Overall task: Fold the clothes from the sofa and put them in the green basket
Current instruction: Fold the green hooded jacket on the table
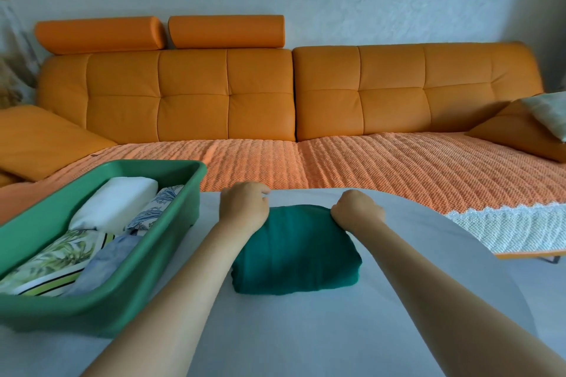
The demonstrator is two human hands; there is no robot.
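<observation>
Head view: folded teal garment (295,251) lay on the white table (306,333), between the forearms, just nearward of both hands. Right hand (356,208) gripped its far right corner, fingers curled. Left hand (243,205) sat curled at the far left corner; hold on cloth could not be told. Green basket (101,315) stood just left of the left hand, sofa (398,92) beyond both.

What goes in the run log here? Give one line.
stage: folding | left hand: grips folded dark green garment, far-left corner | right hand: grips far-right corner | green basket: holds folded clothes, left of garment
</observation>
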